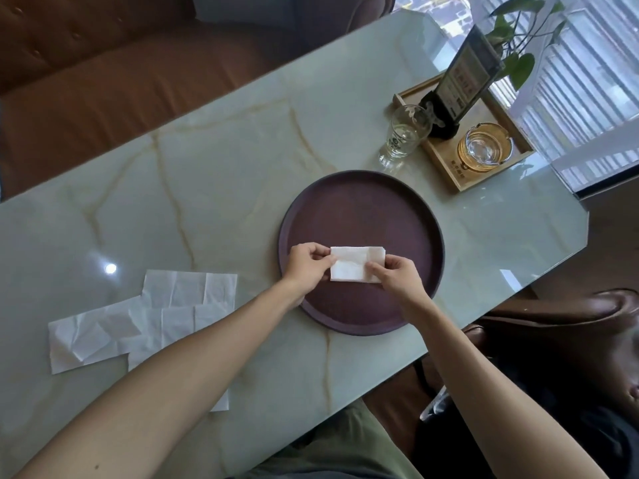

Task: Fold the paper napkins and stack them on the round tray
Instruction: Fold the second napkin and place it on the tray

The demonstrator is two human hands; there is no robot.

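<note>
A folded white napkin [353,263] lies over the near part of the dark purple round tray [359,209]. My left hand [307,266] pinches the napkin's left edge, and my right hand [397,275] pinches its lower right corner. Whether the napkin rests on the tray floor or hovers just above it cannot be told. To the left, on the marble table, several unfolded creased napkins [166,312] lie flat and overlap; my left forearm covers part of them.
A drinking glass [403,136] stands just behind the tray. At the back right sits a wooden tray [446,167] bearing a glass ashtray [484,146] and a sign holder [460,88], with a plant behind. Sofas flank the table.
</note>
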